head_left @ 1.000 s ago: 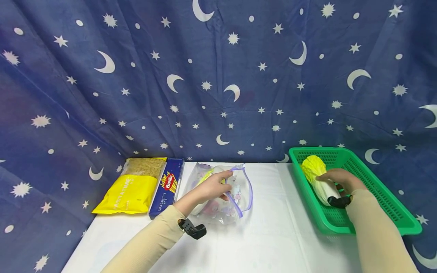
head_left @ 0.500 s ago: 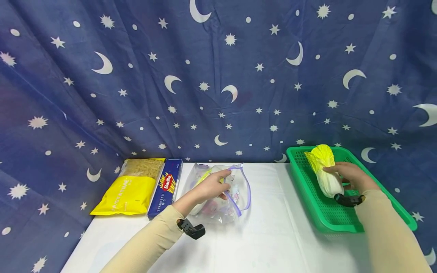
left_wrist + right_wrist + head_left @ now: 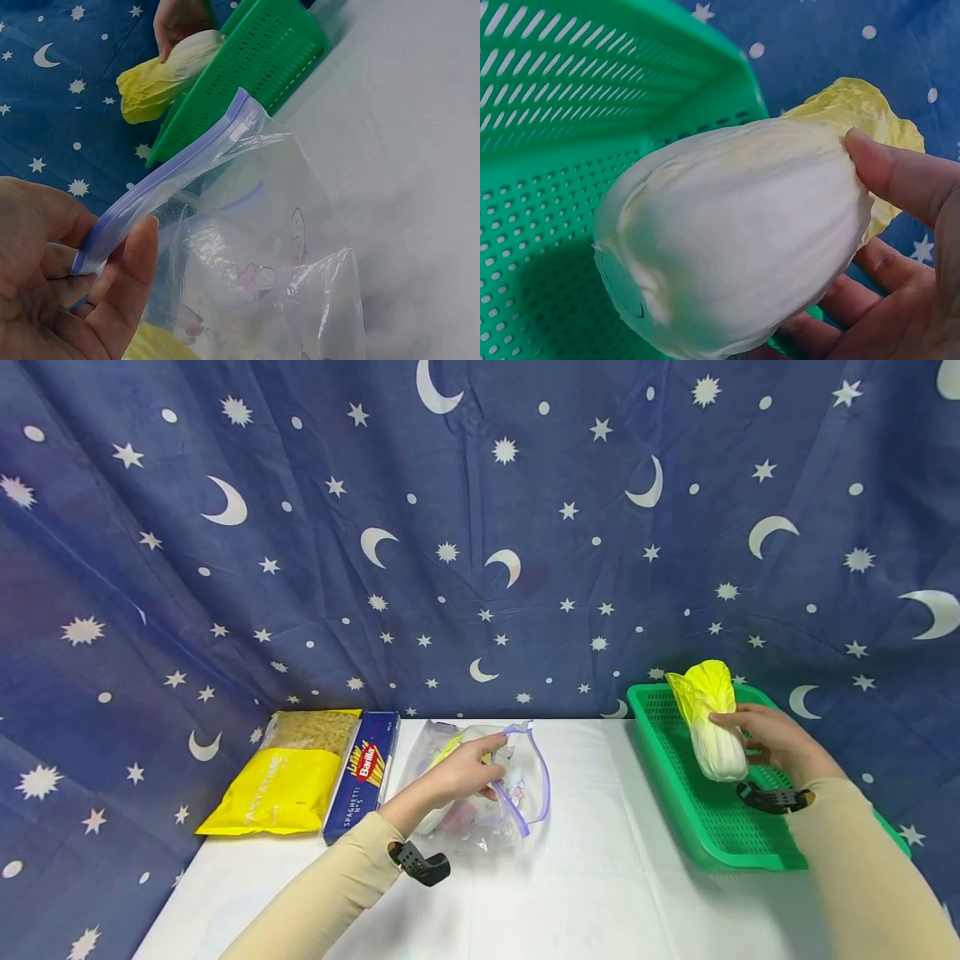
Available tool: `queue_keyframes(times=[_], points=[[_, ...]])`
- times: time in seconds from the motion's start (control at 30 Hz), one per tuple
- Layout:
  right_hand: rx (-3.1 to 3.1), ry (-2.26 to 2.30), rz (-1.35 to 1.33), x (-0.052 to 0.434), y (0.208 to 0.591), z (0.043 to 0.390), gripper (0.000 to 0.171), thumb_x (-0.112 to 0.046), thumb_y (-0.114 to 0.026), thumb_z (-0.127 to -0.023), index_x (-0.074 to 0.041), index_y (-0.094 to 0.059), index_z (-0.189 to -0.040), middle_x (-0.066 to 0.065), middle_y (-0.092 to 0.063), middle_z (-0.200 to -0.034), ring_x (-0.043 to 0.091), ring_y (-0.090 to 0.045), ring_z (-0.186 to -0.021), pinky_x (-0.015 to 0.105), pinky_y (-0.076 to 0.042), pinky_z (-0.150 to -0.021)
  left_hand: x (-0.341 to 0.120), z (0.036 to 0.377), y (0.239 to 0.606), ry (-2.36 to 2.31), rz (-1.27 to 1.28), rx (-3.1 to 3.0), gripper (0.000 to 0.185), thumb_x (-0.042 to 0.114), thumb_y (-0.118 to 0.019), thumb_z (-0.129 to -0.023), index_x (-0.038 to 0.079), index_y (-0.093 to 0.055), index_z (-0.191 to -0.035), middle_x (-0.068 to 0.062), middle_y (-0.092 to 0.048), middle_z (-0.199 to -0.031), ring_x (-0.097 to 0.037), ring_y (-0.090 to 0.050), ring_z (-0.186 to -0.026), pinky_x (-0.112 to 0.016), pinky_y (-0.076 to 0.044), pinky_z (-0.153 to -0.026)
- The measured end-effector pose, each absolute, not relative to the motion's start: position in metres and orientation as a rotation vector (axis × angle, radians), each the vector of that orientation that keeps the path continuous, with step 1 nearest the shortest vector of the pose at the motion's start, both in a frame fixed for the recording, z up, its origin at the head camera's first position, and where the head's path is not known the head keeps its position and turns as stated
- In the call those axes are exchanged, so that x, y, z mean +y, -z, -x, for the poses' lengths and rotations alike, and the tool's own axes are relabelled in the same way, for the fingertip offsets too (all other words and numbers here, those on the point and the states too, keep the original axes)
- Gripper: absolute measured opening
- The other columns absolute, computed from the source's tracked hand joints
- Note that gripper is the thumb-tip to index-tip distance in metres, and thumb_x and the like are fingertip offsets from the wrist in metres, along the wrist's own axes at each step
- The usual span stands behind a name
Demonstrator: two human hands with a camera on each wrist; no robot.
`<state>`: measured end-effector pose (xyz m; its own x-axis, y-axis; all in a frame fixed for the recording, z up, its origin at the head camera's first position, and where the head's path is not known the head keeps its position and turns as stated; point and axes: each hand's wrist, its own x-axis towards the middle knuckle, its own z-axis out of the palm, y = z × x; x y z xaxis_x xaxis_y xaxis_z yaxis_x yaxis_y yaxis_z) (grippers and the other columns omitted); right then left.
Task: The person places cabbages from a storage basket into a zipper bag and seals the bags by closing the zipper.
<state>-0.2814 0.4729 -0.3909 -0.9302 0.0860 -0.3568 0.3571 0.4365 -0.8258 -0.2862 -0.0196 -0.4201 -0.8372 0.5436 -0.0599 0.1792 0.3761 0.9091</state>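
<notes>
My right hand (image 3: pixel 776 743) grips a napa cabbage (image 3: pixel 718 727), white at the base with yellow leaves, and holds it above the green basket (image 3: pixel 693 822). In the right wrist view the thumb lies on one side of the cabbage (image 3: pixel 735 232) and the fingers curl under it. With my left hand (image 3: pixel 457 777) I pinch the purple zip edge of a clear plastic zip bag (image 3: pixel 480 831); its mouth gapes toward the right. Inside the bag lies something pale and yellow (image 3: pixel 159 343), like another cabbage, partly covered by the hand.
A yellow pasta bag (image 3: pixel 288 785) lies at the table's left, beside a blue spaghetti box (image 3: pixel 365 768) that is left of the zip bag. Behind the white table (image 3: pixel 570 893) hangs a dark blue curtain (image 3: pixel 480 568) with moons and stars.
My right hand has lifted the cabbage from the basket floor, up and slightly right, tilting its leaves upward. The left hand keeps its pinch on the bag in the same place.
</notes>
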Motion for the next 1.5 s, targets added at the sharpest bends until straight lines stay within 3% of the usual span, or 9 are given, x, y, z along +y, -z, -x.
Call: queue_keyframes(times=[0.13,0.27,0.47,0.63,0.83,1.13,1.33,1.5], points=[[2.433,1.544,-0.358,0.468,0.387,0.283,0.105,-0.055,-0.062,-0.098,0.005,-0.002,-0.161,0.032,-0.020,-0.159,0.047,-0.044,-0.131,0.044,-0.057,-0.088,-0.019,0.286,0.421,-1.442,-0.633,2.288,0.061,0.003,-0.059,-0.096,-0.001,-0.041,-0.154,-0.015,-0.033,-0.163,-0.014,-0.062,-0.059,-0.031,-0.061,-0.066],[2.439,1.575,-0.310,0.460,0.381,0.284,0.105,-0.053,-0.063,-0.098,0.004,-0.003,-0.161,0.025,-0.034,-0.150,0.029,-0.059,-0.112,0.045,-0.058,-0.089,-0.020,0.286,0.421,-1.430,-0.643,2.287,0.061,0.004,-0.059,-0.097,0.000,-0.041,-0.155,-0.014,-0.033,-0.164,-0.014,-0.062,-0.060,-0.031,-0.062,-0.066],[2.430,1.655,-0.206,0.440,0.370,0.284,0.096,-0.044,-0.065,-0.100,0.003,-0.007,-0.161,0.015,-0.045,-0.135,0.014,-0.065,-0.097,0.044,-0.059,-0.087,-0.020,0.287,0.420,-1.431,-0.656,2.278,0.061,0.004,-0.059,-0.097,0.000,-0.040,-0.155,-0.015,-0.033,-0.163,-0.015,-0.063,-0.061,-0.033,-0.062,-0.068],[2.448,1.642,-0.142,0.419,0.362,0.286,0.094,-0.042,-0.066,-0.100,0.004,-0.011,-0.161,0.018,-0.044,-0.141,0.016,-0.064,-0.102,0.042,-0.059,-0.086,-0.020,0.287,0.419,-1.439,-0.659,2.275,0.061,0.003,-0.059,-0.097,-0.001,-0.041,-0.155,-0.016,-0.033,-0.163,-0.015,-0.062,-0.061,-0.035,-0.062,-0.069],[2.456,1.600,-0.079,0.390,0.357,0.285,0.093,-0.042,-0.067,-0.099,0.003,-0.014,-0.161,0.024,-0.038,-0.151,0.028,-0.059,-0.116,0.043,-0.058,-0.089,-0.019,0.286,0.418,-1.424,-0.660,2.273,0.061,0.004,-0.059,-0.097,-0.001,-0.040,-0.155,-0.016,-0.032,-0.164,-0.015,-0.062,-0.061,-0.036,-0.062,-0.070],[2.345,1.688,0.031,0.348,0.356,0.275,0.079,-0.033,-0.071,-0.097,0.001,-0.028,-0.155,0.022,-0.047,-0.142,0.024,-0.065,-0.107,0.043,-0.058,-0.088,-0.019,0.286,0.418,-1.452,-0.644,2.268,0.062,0.003,-0.060,-0.096,-0.001,-0.041,-0.155,-0.015,-0.032,-0.164,-0.015,-0.061,-0.061,-0.035,-0.062,-0.068],[2.300,1.689,0.058,0.328,0.368,0.270,0.076,-0.031,-0.073,-0.096,-0.001,-0.032,-0.153,0.021,-0.050,-0.143,0.026,-0.064,-0.111,0.046,-0.056,-0.093,-0.019,0.286,0.418,-1.492,-0.639,2.244,0.064,0.002,-0.059,-0.095,0.000,-0.040,-0.155,-0.018,-0.033,-0.163,-0.014,-0.061,-0.061,-0.033,-0.062,-0.067],[2.223,1.766,0.097,0.317,0.381,0.268,0.072,-0.026,-0.071,-0.097,-0.001,-0.032,-0.152,0.020,-0.051,-0.139,0.025,-0.065,-0.108,0.044,-0.058,-0.089,-0.019,0.287,0.418,-1.505,-0.628,2.232,0.066,0.003,-0.060,-0.095,0.001,-0.037,-0.157,-0.018,-0.034,-0.162,-0.014,-0.062,-0.062,-0.035,-0.062,-0.069]])
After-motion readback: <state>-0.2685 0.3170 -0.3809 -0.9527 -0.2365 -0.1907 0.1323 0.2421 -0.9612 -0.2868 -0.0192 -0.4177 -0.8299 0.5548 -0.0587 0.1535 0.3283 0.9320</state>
